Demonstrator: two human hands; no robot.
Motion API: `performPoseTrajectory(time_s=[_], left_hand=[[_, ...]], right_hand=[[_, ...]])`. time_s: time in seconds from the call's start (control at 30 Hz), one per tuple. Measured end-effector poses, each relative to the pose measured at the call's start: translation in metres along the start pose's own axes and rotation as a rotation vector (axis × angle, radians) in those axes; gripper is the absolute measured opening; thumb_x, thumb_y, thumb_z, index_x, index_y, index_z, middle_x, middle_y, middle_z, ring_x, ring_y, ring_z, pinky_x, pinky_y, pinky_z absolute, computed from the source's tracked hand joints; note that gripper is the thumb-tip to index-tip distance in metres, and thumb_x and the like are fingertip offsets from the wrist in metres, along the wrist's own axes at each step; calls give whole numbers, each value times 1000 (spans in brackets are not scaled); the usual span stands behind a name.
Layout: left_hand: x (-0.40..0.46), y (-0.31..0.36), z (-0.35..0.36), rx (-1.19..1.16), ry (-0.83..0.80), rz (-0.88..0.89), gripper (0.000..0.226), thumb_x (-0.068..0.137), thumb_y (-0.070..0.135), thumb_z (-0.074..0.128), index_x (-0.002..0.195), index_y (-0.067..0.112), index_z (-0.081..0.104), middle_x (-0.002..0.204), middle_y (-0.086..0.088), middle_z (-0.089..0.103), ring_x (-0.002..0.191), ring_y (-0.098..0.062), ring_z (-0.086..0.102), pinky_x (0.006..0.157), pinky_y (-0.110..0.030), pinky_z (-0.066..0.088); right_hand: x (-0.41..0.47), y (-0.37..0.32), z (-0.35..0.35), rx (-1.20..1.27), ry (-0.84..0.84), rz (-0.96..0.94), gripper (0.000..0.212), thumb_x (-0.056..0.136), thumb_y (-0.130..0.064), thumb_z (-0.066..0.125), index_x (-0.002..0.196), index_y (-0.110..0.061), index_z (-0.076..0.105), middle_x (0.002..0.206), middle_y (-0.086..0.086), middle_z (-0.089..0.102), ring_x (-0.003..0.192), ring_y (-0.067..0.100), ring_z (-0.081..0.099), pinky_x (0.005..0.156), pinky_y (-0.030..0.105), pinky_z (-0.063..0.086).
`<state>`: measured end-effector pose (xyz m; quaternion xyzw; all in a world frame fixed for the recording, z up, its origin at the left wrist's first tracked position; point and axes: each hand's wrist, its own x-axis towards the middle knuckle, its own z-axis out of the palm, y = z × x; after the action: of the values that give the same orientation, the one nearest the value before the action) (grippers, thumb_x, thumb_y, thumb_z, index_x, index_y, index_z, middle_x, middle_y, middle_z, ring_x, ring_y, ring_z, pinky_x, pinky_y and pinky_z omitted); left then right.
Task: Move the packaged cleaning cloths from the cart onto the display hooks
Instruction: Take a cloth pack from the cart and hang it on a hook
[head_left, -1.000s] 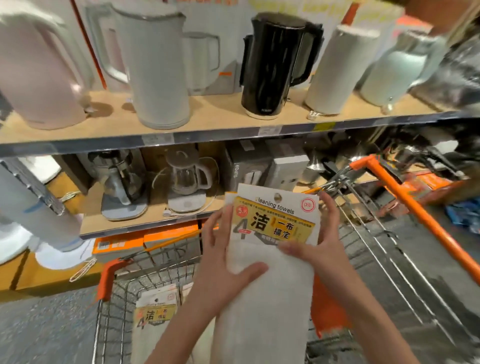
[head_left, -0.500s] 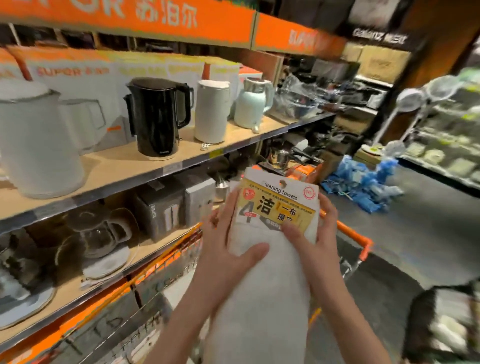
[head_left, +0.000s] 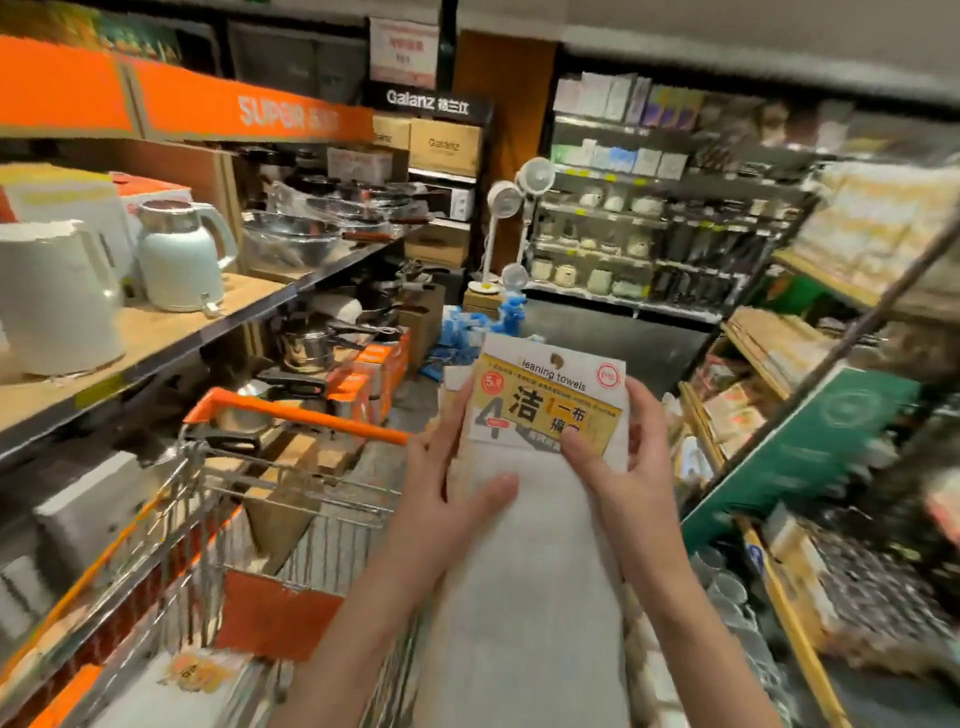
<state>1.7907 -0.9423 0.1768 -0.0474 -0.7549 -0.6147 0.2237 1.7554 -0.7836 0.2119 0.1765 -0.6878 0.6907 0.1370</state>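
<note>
I hold a pack of white cleaning cloths (head_left: 535, 561) upright in front of me, its yellow header card reading "cleaning towels" with a hang hole at the top. My left hand (head_left: 447, 499) grips its left edge, thumb laid across the front. My right hand (head_left: 618, 462) pinches the right side of the header card, thumb on the yellow label. The wire cart (head_left: 291, 509) with an orange handle stands below and to the left; another pack (head_left: 192, 675) lies blurred in its basket. No display hooks are clearly visible.
Shelves on the left carry kettles (head_left: 182, 254), steel bowls and pans. An aisle runs ahead toward a far shelf with standing fans (head_left: 509, 218). On the right stand shelves with boxed goods, a green box (head_left: 800, 447) and stacked bowls low down.
My view has swung right, from facing the kettle shelf to looking down the aisle. The pack stays in both hands with the same grip; the cart now sits to my left.
</note>
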Motion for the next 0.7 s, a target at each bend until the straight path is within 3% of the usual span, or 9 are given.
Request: performPoseTrajectory(time_s=[0.03, 0.1, 0.17, 0.27, 0.33, 0.4, 0.47, 0.6, 0.7], left_hand=[[5, 4, 20, -22, -26, 9, 80, 57, 63, 62, 125, 75, 22, 132, 18, 36, 110, 27, 36, 93, -4, 36], [15, 9, 64, -61, -75, 19, 79, 58, 60, 65, 126, 73, 26, 133, 20, 39, 122, 9, 40, 106, -28, 38], [24, 16, 104, -120, -146, 38, 80, 60, 55, 69, 129, 67, 31, 133, 15, 47, 125, -5, 47, 105, -41, 41], [33, 34, 168, -200, -254, 101, 74, 61, 49, 72, 126, 64, 40, 131, 9, 55, 118, -3, 54, 100, -35, 47], [35, 44, 206, -258, -308, 114, 69, 60, 50, 71, 121, 67, 43, 129, 10, 54, 116, 0, 54, 97, -27, 48], [36, 49, 242, -296, -369, 105, 72, 60, 51, 73, 126, 60, 44, 130, 5, 52, 120, -6, 53, 100, -37, 46], [36, 52, 277, -314, -425, 124, 74, 60, 53, 72, 128, 57, 43, 129, 4, 52, 122, -12, 51, 102, -43, 43], [23, 66, 340, -343, -500, 137, 72, 55, 58, 68, 123, 61, 42, 131, 8, 47, 124, -4, 45, 106, -33, 38], [19, 68, 381, -410, -590, 104, 74, 56, 56, 73, 123, 62, 42, 133, 4, 48, 123, -9, 49, 106, -43, 41]], right_hand=[[4, 0, -21, -9, 35, -7, 65, 80, -6, 68, 135, -23, 37, 122, -7, 57, 104, 0, 60, 82, 14, 51], [10, -4, -64, -28, 84, -32, 64, 80, -9, 71, 132, -28, 39, 127, -3, 55, 109, 8, 60, 88, 22, 52], [14, -5, -104, -56, 133, -46, 64, 77, -18, 75, 127, -38, 40, 130, -1, 55, 113, 13, 59, 95, 31, 50], [15, -12, -166, -100, 229, -64, 66, 75, -24, 77, 126, -40, 38, 132, 3, 55, 116, 16, 58, 99, 35, 48], [13, -15, -204, -99, 301, -66, 64, 79, -13, 73, 128, -33, 36, 127, 2, 59, 110, 12, 61, 96, 27, 49], [8, -20, -237, -108, 363, -61, 61, 82, -7, 67, 130, -26, 35, 120, -3, 62, 105, 8, 63, 90, 21, 50], [1, -22, -268, -137, 436, -51, 61, 82, -7, 66, 132, -23, 34, 120, -5, 61, 106, 8, 63, 92, 23, 50], [-16, -31, -321, -209, 571, -31, 62, 81, -7, 67, 132, -21, 35, 120, -5, 61, 105, 8, 63, 92, 23, 50], [-30, -36, -353, -257, 651, -27, 60, 81, -5, 67, 130, -21, 36, 119, -3, 62, 103, 11, 64, 92, 25, 51]])
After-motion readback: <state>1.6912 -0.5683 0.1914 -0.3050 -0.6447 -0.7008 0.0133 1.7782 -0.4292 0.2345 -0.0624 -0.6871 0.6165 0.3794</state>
